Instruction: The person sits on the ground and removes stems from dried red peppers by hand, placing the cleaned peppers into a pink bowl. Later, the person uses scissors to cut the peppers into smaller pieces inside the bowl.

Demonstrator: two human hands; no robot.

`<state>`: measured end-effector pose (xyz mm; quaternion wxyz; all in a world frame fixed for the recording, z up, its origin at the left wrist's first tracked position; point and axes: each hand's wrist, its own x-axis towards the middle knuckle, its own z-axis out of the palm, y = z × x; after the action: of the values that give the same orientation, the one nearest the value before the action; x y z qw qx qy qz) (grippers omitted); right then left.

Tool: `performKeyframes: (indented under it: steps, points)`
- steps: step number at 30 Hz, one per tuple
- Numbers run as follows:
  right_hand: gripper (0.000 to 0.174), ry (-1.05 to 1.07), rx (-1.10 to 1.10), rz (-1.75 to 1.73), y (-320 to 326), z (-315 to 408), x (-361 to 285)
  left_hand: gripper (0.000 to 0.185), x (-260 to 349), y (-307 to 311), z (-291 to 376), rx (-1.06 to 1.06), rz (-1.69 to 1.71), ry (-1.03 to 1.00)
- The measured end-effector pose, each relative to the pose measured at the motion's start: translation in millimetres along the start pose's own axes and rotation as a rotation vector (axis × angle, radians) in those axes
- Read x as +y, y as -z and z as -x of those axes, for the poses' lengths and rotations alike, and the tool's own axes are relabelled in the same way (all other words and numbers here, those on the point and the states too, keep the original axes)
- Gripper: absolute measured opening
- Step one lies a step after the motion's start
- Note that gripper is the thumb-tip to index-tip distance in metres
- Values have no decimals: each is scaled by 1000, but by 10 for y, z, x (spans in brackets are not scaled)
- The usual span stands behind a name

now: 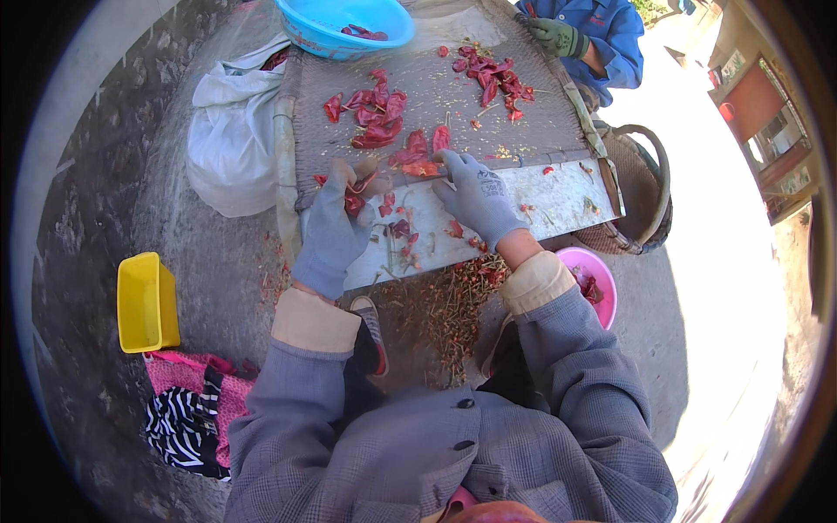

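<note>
My left hand (340, 229), in a grey work glove, holds dried red chili peppers (355, 204) between thumb and fingers at the near edge of the mesh tabletop (431, 85). My right hand (477, 191), gloved alike, is over the metal sheet (549, 189) along that edge. Its thumb and forefinger are apart, close to an orange-red chili piece (420, 169); contact cannot be told. Beyond my hands lies a loose pile of dried chilies (379, 114), and a second chili pile (497, 78) is farther right. Seeds are scattered on the mesh. Stems and red scraps (402, 235) litter the metal sheet.
A blue basin (346, 29) with a few chilies stands at the far left. A white sack (232, 137) leans left; a wicker basket (637, 189) and pink basin (605, 287) are right. Opposite is a co-worker's gloved hand (559, 36). Discarded stems (458, 314) cover the floor beneath.
</note>
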<state>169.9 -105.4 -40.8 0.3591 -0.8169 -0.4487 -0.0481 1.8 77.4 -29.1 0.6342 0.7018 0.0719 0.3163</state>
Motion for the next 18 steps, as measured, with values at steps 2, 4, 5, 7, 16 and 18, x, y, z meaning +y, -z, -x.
performKeyframes:
  steps: [2, 4, 5, 7, 16, 18]
  points:
    - [33, 63, 8, 107, -72, -69, 59, 16, 81, -42, 9, 9, 206, 128]
    - [29, 15, -52, 162, -137, -127, 81, 20, 119, -77, 29, -26, 247, 162]
    - [26, -2, -30, 134, -168, -146, 127, 24, 88, -85, 39, -60, 171, 112]
    - [21, -38, 16, 76, -188, -159, 189, 30, 23, -109, 69, -82, 192, 189]
    - [23, -187, -247, -665, -31, 192, -385, 28, 30, -356, 84, -137, 483, 694]
    - [24, -144, -343, -534, 46, 111, -330, 24, 52, -340, 59, -101, 474, 718]
